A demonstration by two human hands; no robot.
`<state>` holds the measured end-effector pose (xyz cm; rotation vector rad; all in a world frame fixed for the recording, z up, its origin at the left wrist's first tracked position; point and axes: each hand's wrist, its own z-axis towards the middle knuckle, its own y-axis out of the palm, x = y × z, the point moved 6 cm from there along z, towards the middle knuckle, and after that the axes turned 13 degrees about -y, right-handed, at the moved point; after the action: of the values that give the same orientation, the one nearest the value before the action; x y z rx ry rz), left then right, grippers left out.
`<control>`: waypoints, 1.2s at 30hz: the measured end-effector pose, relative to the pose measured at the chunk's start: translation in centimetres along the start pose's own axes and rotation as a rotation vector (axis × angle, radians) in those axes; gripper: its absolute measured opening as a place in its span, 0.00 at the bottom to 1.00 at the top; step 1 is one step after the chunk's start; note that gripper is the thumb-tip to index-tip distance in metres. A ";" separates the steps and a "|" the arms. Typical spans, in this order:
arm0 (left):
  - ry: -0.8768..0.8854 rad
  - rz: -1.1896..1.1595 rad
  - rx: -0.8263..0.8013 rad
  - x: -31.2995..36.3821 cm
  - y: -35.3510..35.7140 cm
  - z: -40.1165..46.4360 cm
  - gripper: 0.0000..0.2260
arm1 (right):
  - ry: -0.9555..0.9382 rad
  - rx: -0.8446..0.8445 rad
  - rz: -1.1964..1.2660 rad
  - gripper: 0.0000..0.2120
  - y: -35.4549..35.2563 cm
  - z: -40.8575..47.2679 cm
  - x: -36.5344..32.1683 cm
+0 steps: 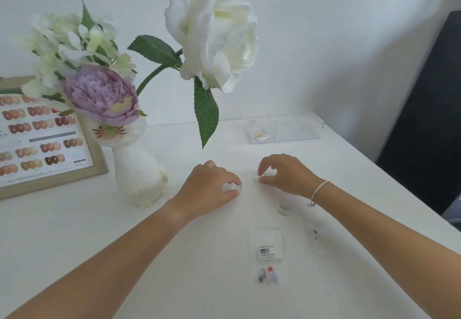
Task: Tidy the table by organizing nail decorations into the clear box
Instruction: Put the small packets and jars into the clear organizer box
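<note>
Left hand (212,189): fingers curled down on a small clear round pot (232,187) on the white table (99,256). Right hand (284,172): fingertips pinched on a small clear piece (258,176), kind unclear. Framed nail colour chart (42,141) far left; cat-shaped white vase (137,174) beside it. Clear bag with barcode label (266,246) and small coloured charms (268,275) near front. Small pinkish jar (284,206) under right wrist. Clear box (284,129) at back, well apart from both hands.

clear box (284,129) behind hands; vase (137,169) left; packet (268,253) front.
</note>
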<state>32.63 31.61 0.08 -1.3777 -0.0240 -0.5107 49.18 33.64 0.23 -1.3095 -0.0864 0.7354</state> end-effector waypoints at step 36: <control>-0.107 -0.265 0.119 8.2 -4.9 10.0 0.08 | 0.131 0.328 0.083 0.02 -13.4 2.9 7.7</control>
<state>40.96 37.77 9.31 -1.2904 -0.3225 -0.6452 59.72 39.27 10.41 -1.0479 0.1881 0.6990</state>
